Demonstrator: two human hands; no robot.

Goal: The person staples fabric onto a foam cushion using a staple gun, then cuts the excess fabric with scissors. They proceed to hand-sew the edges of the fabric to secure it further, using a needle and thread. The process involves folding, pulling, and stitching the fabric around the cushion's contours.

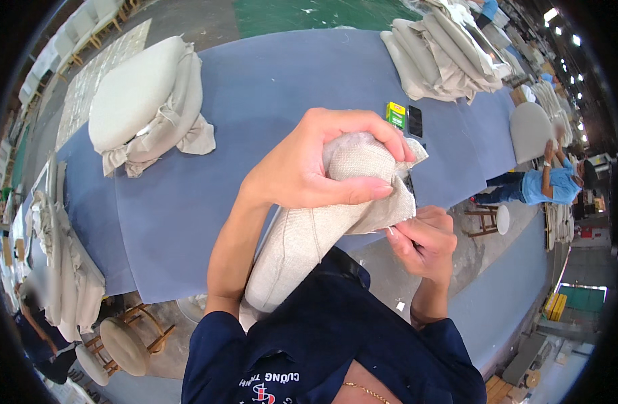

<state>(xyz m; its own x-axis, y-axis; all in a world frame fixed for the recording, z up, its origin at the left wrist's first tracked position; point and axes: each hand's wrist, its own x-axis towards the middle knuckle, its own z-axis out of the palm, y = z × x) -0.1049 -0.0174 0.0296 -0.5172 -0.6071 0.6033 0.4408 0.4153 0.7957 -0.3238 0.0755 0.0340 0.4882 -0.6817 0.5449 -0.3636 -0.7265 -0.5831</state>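
A beige fabric-covered cushion [292,252] stands on edge against the front of my body, its far end raised over the table edge. My left hand [302,165] is closed around that upper end, thumb on the near side and fingers over the top. Loose cloth flaps [396,202] hang from the cushion's right side. Just beneath them, my right hand [427,242] is closed in a pinch at the cloth's lower edge. A small white tip shows by its fingertips; what they pinch is too small to make out.
The blue-grey table [255,87] bears a cushion stack [144,101] at left and another stack [443,57] at far right. A green-yellow box [395,114] and a phone [415,121] lie beyond my hands. A person in blue [551,185] handles a cushion at right. Stools [124,343] stand lower left.
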